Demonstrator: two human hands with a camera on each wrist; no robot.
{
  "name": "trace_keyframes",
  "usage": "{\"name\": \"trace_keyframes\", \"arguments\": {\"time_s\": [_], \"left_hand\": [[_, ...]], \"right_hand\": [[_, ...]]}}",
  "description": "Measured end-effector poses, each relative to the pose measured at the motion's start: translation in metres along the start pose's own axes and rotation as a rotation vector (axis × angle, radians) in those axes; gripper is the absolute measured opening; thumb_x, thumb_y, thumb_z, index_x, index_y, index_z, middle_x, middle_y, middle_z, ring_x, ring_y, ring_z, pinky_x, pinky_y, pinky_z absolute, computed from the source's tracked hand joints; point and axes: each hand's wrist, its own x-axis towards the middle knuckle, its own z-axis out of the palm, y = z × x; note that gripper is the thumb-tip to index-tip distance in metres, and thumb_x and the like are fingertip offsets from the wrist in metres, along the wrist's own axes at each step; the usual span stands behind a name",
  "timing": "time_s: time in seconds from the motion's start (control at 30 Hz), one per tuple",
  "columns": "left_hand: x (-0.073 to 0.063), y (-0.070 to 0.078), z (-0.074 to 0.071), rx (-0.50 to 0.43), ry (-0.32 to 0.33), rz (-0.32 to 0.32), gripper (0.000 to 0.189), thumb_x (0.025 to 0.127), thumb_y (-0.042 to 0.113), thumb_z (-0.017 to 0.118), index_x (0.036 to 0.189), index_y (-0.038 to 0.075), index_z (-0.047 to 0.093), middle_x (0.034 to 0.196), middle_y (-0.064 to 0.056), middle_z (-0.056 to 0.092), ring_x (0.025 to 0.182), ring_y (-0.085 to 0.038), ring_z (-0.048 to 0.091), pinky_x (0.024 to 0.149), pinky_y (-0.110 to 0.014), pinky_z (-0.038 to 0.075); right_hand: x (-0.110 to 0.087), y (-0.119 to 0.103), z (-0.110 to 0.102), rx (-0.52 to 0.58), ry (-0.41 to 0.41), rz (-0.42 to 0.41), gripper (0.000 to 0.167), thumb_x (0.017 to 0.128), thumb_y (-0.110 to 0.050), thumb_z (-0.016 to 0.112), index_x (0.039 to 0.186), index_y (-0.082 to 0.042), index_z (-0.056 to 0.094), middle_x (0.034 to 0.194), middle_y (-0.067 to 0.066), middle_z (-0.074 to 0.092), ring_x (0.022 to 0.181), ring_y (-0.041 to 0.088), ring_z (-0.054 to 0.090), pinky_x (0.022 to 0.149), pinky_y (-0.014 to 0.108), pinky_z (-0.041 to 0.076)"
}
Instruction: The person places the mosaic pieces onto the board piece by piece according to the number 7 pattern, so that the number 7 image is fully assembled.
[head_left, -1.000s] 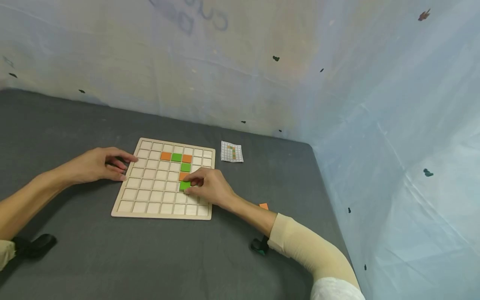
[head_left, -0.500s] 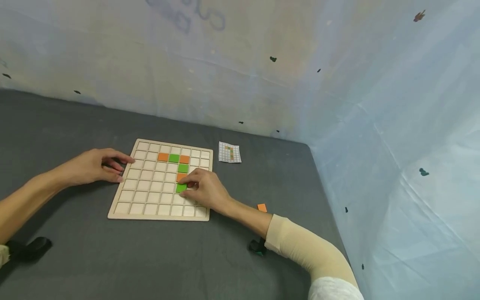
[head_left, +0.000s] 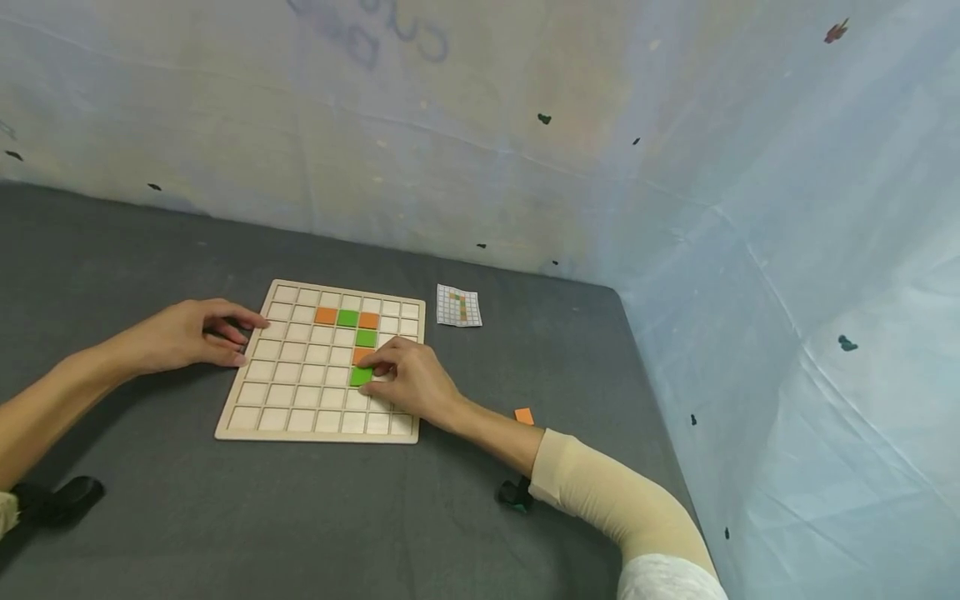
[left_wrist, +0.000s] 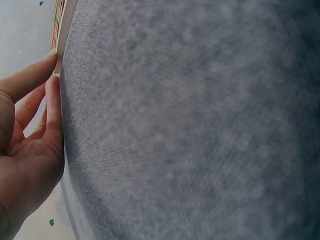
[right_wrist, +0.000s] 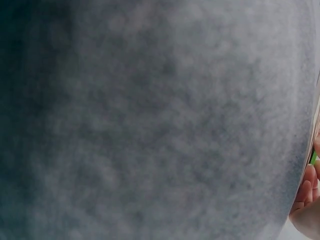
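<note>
A pale wooden grid board (head_left: 288, 398) lies on the dark table, with orange and green square tiles in some of its cells. My right hand (head_left: 416, 379) reaches over the board's right side and pinches a green tile (head_left: 360, 377) between thumb and fingers at the bottom of the tile column. Just above it, an orange tile (head_left: 362, 356) is partly covered by the fingers. My left hand (head_left: 183, 333) rests at the board's left edge, its index fingertip and thumb tip touching the rim. The left wrist view shows this hand's fingers (left_wrist: 52, 100) fairly straight against the edge.
A small creased paper card (head_left: 459, 307) printed with a coloured grid lies right of the board. One loose orange tile (head_left: 524, 415) shows beside the right forearm. A sheet-like wall (head_left: 375, 150) rises behind the table, and another stands at the right.
The view has shifted slightly. The green tile sits a little flatter in its cell, with the right fingers still on it. The left hand has stayed at the board's edge.
</note>
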Motion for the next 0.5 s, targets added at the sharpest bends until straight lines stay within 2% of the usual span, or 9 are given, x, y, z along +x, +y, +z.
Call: {"name": "trace_keyframes", "arguments": {"time_s": [0.27, 0.5], "left_hand": [[0.0010, 0.0000, 0.0002, -0.007, 0.000, 0.007, 0.060, 0.082, 0.018, 0.083, 0.136, 0.005, 0.059, 0.128, -0.016, 0.056, 0.096, 0.002, 0.058, 0.076, -0.027, 0.055], [0.0001, -0.0009, -0.0004, 0.005, 0.000, -0.006, 0.060, 0.082, 0.019, 0.083, 0.136, 0.005, 0.059, 0.129, -0.016, 0.056, 0.096, 0.003, 0.057, 0.076, -0.026, 0.054]], "right_hand": [[-0.0005, 0.0016, -0.0016, 0.009, -0.006, -0.010, 0.031, 0.082, -0.022, 0.084, 0.111, -0.014, 0.076, 0.095, -0.002, 0.067, 0.082, 0.004, 0.061, 0.071, 0.010, 0.045], [-0.0021, 0.0033, -0.0073, 0.094, -0.028, -0.021, 0.030, 0.083, -0.018, 0.084, 0.111, -0.010, 0.076, 0.098, 0.002, 0.067, 0.086, 0.008, 0.062, 0.076, 0.014, 0.048]]}}
